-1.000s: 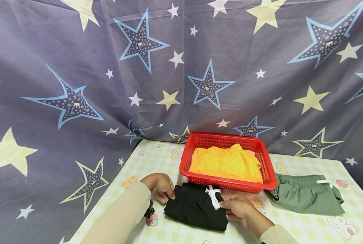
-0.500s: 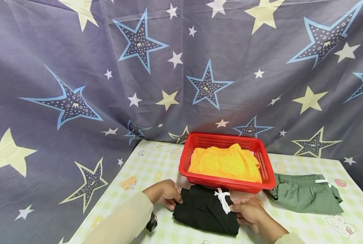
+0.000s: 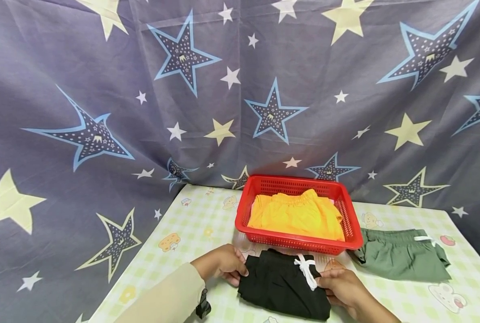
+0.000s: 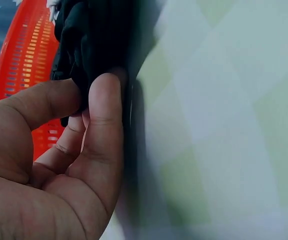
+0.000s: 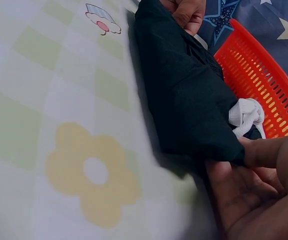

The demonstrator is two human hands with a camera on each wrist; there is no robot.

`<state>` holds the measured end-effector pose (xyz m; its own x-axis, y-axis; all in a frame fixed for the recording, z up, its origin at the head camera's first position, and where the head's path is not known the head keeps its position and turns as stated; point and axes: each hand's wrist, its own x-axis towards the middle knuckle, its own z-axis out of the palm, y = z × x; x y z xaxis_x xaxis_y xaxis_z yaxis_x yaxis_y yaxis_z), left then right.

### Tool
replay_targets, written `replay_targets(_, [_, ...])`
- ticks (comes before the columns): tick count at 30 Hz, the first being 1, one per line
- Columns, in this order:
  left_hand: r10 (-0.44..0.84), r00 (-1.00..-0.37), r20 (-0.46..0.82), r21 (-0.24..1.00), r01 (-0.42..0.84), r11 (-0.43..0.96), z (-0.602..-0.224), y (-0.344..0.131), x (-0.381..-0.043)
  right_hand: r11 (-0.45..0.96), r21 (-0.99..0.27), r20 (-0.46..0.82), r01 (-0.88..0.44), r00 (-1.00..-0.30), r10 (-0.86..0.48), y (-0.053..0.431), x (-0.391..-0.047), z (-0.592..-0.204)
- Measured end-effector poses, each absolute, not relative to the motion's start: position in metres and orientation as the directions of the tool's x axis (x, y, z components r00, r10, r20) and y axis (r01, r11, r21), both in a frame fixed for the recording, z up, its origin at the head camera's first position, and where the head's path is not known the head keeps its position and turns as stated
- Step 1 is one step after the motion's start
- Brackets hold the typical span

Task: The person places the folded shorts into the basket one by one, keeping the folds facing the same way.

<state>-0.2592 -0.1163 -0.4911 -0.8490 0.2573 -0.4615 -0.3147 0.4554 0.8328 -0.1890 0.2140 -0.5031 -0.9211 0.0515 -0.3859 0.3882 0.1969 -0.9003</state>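
Observation:
Folded black shorts [image 3: 282,285] with a white drawstring [image 3: 306,271] lie flat-folded between both hands, in front of the basket. My left hand [image 3: 228,265] pinches their left edge, thumb on top and fingers beneath; the left wrist view shows the dark cloth [image 4: 96,37] between thumb and fingers. At the other end, my right hand [image 3: 342,289] pinches the right edge close to the drawstring. In the right wrist view the shorts [image 5: 184,95] stretch from one hand to the other, with a shadow under their near edge.
Behind the shorts stands a red perforated basket [image 3: 296,243] holding folded yellow shorts [image 3: 296,215]. Folded green shorts [image 3: 403,255] lie on the table to the basket's right. A checked, cartoon-printed cloth [image 3: 191,215] covers the table. A star-patterned curtain [image 3: 151,148] hangs at the back.
Both hands have carried the black shorts to the right and slightly nearer to me, gripping the two ends throughout. The basket and the green shorts stay in place.

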Motion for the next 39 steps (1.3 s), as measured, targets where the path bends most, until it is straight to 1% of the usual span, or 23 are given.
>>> replay_targets(7, [0.269,-0.853,-0.447,0.840,-0.297,0.454,-0.488,-0.115,-0.256,0.232,-0.887,-0.394,0.400,-0.916,0.075,0.217,-0.185,-0.498])
replay_targets(12, [0.288,-0.850,-0.441,0.846,-0.288,0.449,-0.481,-0.114,-0.253,0.243,-0.897,-0.363,0.370,-0.929,0.077,0.221,-0.180,-0.495])
replay_targets(15, [0.301,-0.844,-0.444,0.850,-0.291,0.439,-0.477,-0.114,-0.250,0.252,-0.901,-0.349,0.352,-0.935,0.059,0.225,-0.178,-0.492])
replay_targets(22, [0.326,-0.839,-0.435,0.859,-0.278,0.430,-0.466,-0.115,-0.243,0.254,-0.916,-0.331,0.309,-0.943,-0.046,0.233,-0.172,-0.480])
replay_targets(26, [0.342,-0.840,-0.421,0.866,-0.260,0.427,-0.458,-0.117,-0.239,0.253,-0.920,-0.327,0.300,-0.942,-0.072,0.235,-0.170,-0.471])
replay_targets(34, [0.366,-0.841,-0.398,0.874,-0.226,0.431,-0.443,-0.119,-0.232,0.192,-0.938,-0.318,0.287,-0.935,-0.156,0.239,-0.165,-0.458])
replay_targets(39, [0.378,-0.842,-0.386,0.885,-0.221,0.411,-0.435,-0.119,-0.230,0.186,-0.940,-0.315,0.286,-0.937,-0.150,0.239,-0.163,-0.450])
